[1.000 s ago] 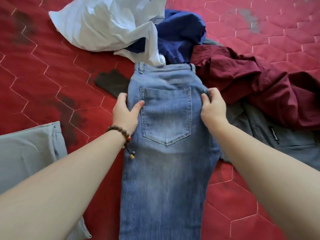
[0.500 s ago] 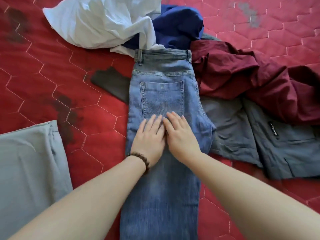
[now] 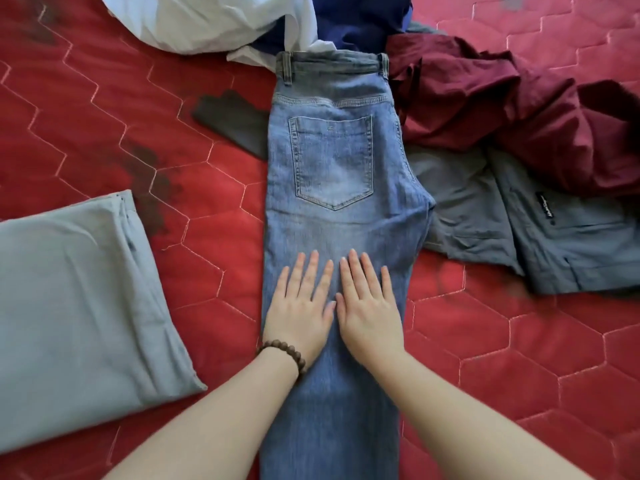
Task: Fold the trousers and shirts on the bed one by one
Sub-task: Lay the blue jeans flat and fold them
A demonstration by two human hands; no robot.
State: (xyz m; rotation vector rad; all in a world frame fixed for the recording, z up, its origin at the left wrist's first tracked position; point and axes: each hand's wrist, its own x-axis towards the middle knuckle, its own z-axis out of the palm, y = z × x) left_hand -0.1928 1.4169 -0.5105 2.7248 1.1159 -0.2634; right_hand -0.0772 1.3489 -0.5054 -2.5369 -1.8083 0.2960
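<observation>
Light blue jeans (image 3: pixel 332 161) lie folded lengthwise down the middle of the red quilted bed (image 3: pixel 104 126), waistband far from me, one back pocket facing up. My left hand (image 3: pixel 301 306), with a bead bracelet at the wrist, and my right hand (image 3: pixel 369 306) rest flat side by side on the thigh part below the pocket, fingers spread, holding nothing. A folded pale grey garment (image 3: pixel 76 306) sits at the left.
Unfolded clothes are heaped at the far end: a white shirt (image 3: pixel 214 22), a navy garment (image 3: pixel 360 19), a maroon shirt (image 3: pixel 502 109) and grey trousers (image 3: pixel 540 237) to the right of the jeans. A dark piece of cloth (image 3: pixel 232 123) pokes out left of the jeans.
My hands left the jeans' side edges at the pocket, met flat in the middle, and slid down toward me along the leg. The view shifted nearer.
</observation>
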